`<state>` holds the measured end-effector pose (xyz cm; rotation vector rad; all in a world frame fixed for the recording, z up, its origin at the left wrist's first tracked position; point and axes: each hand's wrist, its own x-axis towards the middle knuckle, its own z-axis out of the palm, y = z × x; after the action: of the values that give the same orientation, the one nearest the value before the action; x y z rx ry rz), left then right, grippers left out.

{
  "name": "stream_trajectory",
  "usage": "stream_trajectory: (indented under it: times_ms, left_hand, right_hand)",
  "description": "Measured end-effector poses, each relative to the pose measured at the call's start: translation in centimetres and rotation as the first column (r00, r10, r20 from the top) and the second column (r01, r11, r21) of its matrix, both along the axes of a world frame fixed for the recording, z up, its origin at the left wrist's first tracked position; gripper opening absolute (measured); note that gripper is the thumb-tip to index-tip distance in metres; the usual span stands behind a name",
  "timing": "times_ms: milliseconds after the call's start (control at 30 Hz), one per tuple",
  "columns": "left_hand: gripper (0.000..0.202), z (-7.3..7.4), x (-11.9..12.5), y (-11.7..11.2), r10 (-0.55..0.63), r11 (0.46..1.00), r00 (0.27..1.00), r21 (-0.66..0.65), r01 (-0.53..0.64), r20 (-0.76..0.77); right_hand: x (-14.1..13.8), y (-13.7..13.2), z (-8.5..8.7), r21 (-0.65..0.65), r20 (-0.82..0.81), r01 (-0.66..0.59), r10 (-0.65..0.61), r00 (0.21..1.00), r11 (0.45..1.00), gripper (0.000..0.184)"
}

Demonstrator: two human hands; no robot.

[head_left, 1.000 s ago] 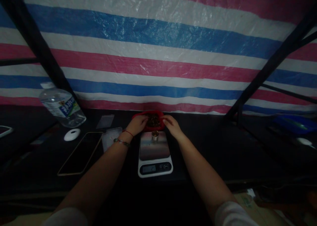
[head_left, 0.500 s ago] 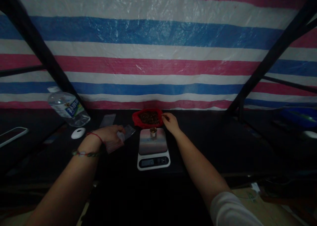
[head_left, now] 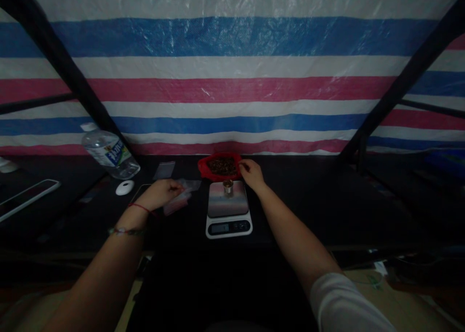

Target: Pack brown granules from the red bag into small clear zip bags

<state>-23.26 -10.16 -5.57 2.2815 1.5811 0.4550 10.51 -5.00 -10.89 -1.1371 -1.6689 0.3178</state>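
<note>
My left hand is over small clear plastic bags, its fingertips pinched together on one of them. Another clear bag lies flat behind that hand. At the right rim of a red plastic bag, my right hand has its fingers curled and closed against the edge. Small dark brown bits fill the red bag, too small to name. Just in front stands a white digital scale, and a small metal cup sits upright on its plate.
To the left are a white computer mouse, a clear plastic bottle with a label and a phone. Slanting black frame bars flank the black table. Behind it hangs a striped plastic sheet.
My left hand's fingers have drawn together, and the bags under them have shifted and fanned out. My right hand stays at the red bag's rim. The whole view has shifted slightly.
</note>
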Motion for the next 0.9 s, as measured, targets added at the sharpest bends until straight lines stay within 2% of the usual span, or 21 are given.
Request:
stream_trajectory:
  times_ms: [67,133,200,233,333,467,567,667,800,900]
  left_hand:
    - [0.026,1.1,0.7,0.1,0.082,0.978,0.994,0.189,-0.093,0.066]
    - [0.029,2.3,2.4,0.3,0.179,0.897,0.962,0.368,-0.247,0.208]
    - [0.029,3.4,4.9,0.6,0.222,0.848,0.920,0.402,-0.346,0.324]
    - [0.028,3.7,6.4,0.9,0.208,0.848,0.912,0.399,-0.348,0.354]
    - [0.024,4.1,10.6,2.2,0.100,0.892,0.927,0.380,-0.245,0.363]
    - [0.021,3.1,14.0,4.5,-0.149,0.939,0.887,0.344,-0.011,0.436]
    - [0.023,1.9,14.9,5.4,-0.233,0.954,0.816,0.288,0.086,0.529]
    - [0.023,0.6,15.1,5.4,-0.237,0.966,0.746,0.235,0.110,0.622]
    - [0.022,-0.9,14.7,4.9,-0.207,0.973,0.685,0.219,0.071,0.698]
    - [0.021,-1.4,14.2,4.4,-0.230,0.962,0.679,0.269,0.049,0.697]
  right_hand:
    - [-0.2,-0.3,0.3,0.033,-0.016,0.016,-0.016,1.000,0.999,0.021]
    - [-0.4,-0.9,0.9,0.075,-0.033,0.043,-0.041,0.999,0.996,0.022]
    - [-0.8,-1.7,1.5,0.122,-0.025,0.053,-0.050,0.998,0.991,0.022]
    - [-1.0,-2.1,1.8,0.140,-0.006,0.044,-0.043,0.999,0.989,0.021]
    - [-1.5,-3.0,2.6,0.154,0.080,-0.043,0.031,0.996,0.987,0.023]
    - [-1.7,-3.2,2.8,0.123,0.125,-0.127,0.112,0.986,0.984,0.031]
    - [-1.6,-2.9,2.8,0.077,0.117,-0.109,0.100,0.988,0.991,0.035]
    - [-1.7,-3.0,3.0,0.050,0.120,-0.110,0.104,0.987,0.993,0.037]
    - [-2.5,-3.7,3.4,0.042,0.170,-0.169,0.159,0.972,0.985,0.044]
    - [-3.0,-4.2,3.6,0.077,0.188,-0.219,0.201,0.961,0.973,0.045]
